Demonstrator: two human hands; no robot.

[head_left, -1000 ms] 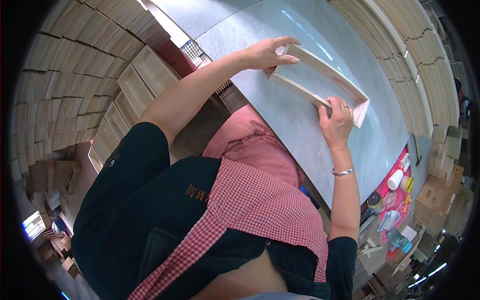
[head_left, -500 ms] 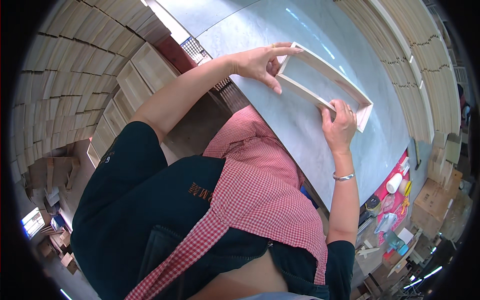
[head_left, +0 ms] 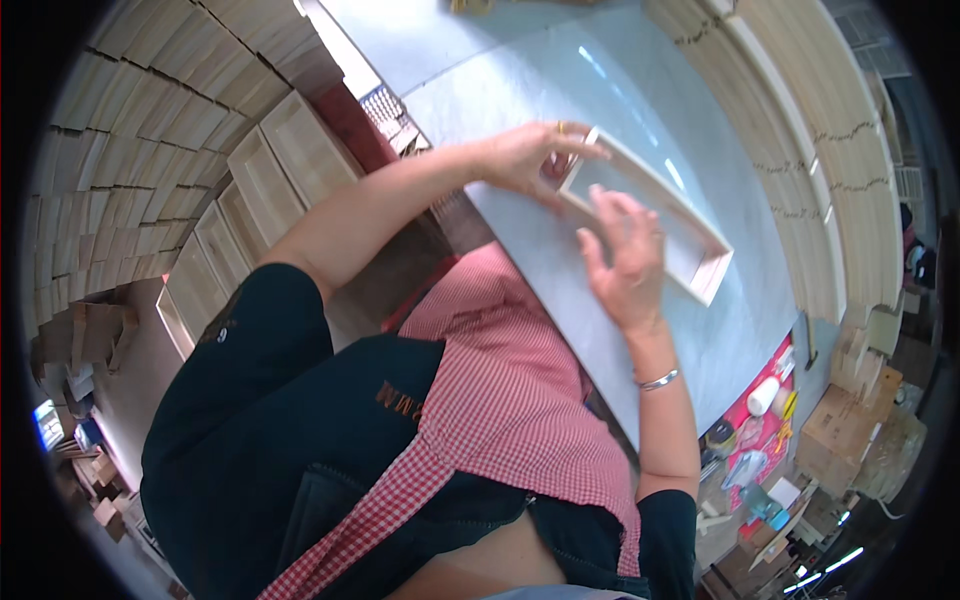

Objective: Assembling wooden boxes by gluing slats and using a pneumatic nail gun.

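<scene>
Over the surface (head_left: 560,80), I judge the frame (head_left: 650,183) joined, remaining work unclear, left hand (head_left: 530,160) gripping its end, right hand (head_left: 630,262) loosely spread, empty.

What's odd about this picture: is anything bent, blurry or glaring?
In the head view, the fisheye lens bows the stacked boards at right; in the head view, the right hand is smeared, probably motion blur; also in the head view, thin white glare streaks cross the table.
</scene>
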